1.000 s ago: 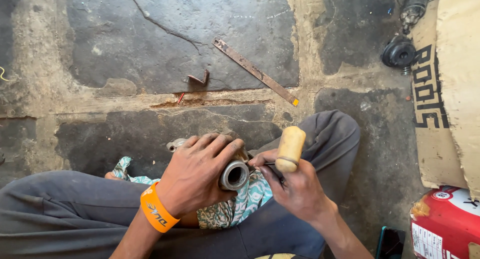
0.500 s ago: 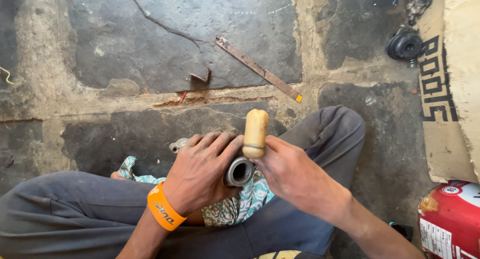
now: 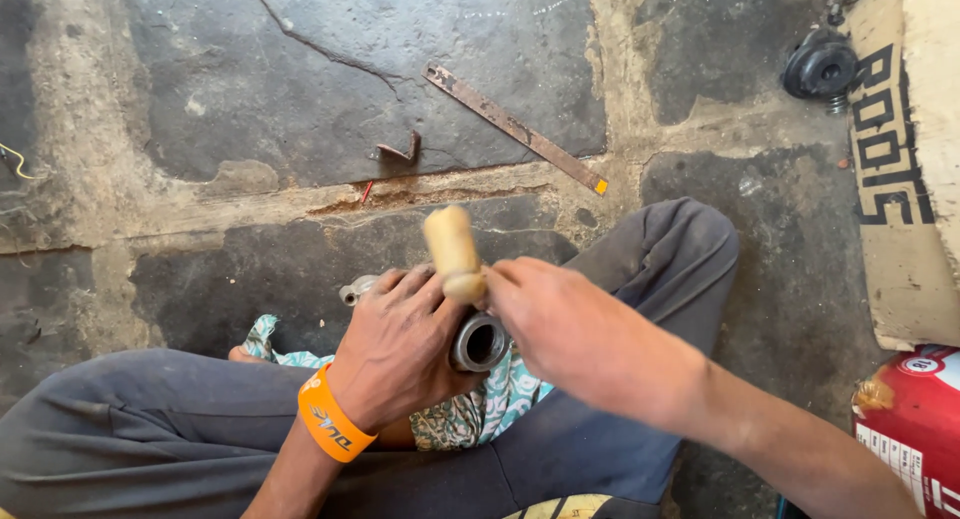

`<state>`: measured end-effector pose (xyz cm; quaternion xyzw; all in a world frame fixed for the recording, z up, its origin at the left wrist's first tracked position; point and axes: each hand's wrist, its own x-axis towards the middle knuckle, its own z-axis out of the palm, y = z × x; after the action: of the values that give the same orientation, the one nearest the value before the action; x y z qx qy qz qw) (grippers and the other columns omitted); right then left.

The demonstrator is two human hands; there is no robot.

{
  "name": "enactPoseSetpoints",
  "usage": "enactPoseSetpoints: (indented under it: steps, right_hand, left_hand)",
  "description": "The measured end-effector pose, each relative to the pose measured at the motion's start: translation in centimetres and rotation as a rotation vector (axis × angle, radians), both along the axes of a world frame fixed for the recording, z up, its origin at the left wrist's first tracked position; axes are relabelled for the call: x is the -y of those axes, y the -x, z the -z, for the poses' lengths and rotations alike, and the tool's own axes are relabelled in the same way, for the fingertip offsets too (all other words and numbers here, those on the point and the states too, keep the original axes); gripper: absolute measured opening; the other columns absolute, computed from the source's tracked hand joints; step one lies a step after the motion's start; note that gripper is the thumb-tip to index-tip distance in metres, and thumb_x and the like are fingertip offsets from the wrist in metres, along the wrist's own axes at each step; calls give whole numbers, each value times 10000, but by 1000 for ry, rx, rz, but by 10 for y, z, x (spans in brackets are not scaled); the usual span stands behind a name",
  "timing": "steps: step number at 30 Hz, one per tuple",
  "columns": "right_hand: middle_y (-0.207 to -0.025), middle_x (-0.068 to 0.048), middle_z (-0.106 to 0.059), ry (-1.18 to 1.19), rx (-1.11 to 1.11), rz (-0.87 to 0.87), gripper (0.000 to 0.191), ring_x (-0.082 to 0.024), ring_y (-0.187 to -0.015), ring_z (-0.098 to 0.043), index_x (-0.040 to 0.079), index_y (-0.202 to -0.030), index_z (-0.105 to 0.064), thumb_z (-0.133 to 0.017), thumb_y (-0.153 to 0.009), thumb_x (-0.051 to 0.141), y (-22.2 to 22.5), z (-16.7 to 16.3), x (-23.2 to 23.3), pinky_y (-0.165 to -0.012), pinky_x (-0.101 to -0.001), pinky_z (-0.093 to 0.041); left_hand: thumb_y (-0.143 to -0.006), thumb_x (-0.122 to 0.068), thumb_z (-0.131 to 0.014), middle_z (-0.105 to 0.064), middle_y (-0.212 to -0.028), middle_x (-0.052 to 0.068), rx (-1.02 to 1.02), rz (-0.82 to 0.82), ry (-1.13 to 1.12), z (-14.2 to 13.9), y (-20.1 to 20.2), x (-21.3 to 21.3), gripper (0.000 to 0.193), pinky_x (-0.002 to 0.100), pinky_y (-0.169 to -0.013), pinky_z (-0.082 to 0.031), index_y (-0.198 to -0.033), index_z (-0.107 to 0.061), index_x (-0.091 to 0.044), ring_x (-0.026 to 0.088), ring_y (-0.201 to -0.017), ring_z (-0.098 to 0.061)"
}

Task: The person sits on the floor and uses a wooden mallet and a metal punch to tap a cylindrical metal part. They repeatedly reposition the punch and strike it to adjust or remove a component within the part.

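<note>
My left hand (image 3: 397,347), with an orange wristband (image 3: 331,421), grips a grey metal part with a round ring opening (image 3: 480,343) over a patterned teal cloth (image 3: 498,394) on my lap. My right hand (image 3: 575,331) holds a tool by its pale wooden handle (image 3: 452,251), which points up and away. The tool's working end is hidden behind the hands, right at the ring. I sit cross-legged in grey trousers (image 3: 650,269) on a stone floor.
A rusty flat metal strip (image 3: 512,127) and a small bent metal piece (image 3: 398,150) lie on the stone slabs ahead. A black round part (image 3: 822,69) sits at the upper right beside cardboard (image 3: 900,169). A red container (image 3: 912,419) stands at the lower right.
My right hand has swung the wooden handle from the right side leftwards, over the ring, and it now tilts up to the left. The left hand keeps its grip on the metal part.
</note>
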<state>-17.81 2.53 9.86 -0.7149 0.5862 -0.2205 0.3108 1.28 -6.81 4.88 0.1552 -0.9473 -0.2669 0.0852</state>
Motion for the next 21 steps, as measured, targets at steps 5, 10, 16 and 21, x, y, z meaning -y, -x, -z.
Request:
enactPoseSetpoints:
  steps: [5, 10, 16, 21]
  right_hand:
    - [-903, -156, -686, -111, 14, 15, 100, -299, -813, -710, -42, -1003, -613, -605, -922, 17, 5, 10, -1, -755, -376, -591]
    - [-848, -109, -757, -467, 338, 247, 82, -198, -810, -765, -3, -973, -654, -633, -897, 21, 34, 28, 16, -741, -344, -609]
    - [-922, -88, -770, -398, 253, 229, 138, -152, -839, -753, -2, -1030, -667, -642, -897, 28, 43, 35, -10, -817, -318, -619]
    - [-1009, -96, -770, -100, 419, 415, 164, -172, -954, -796, -2, -1073, -676, -690, -911, 24, 28, 32, -50, -852, -325, -631]
  left_hand:
    - [-593, -406, -886, -642, -1158, 157, 48, -11, -28, -1, -1, 0, 814, 451, -919, -474, -1239, -576, -21, 329, -1131, -619]
    - [-593, -378, -878, -631, -1252, 180, 19, -10, -8, -7, 2, 1, 884, 453, -927, -475, -1321, -545, -5, 326, -1153, -616]
    - [-575, -404, -897, -630, -1275, 175, 34, -14, -8, -9, 3, 0, 925, 462, -936, -468, -1328, -530, -12, 337, -1163, -614]
    - [-574, -398, -896, -630, -1289, 175, 46, -20, -17, -8, 3, 0, 930, 461, -938, -469, -1341, -526, -23, 337, -1178, -614]
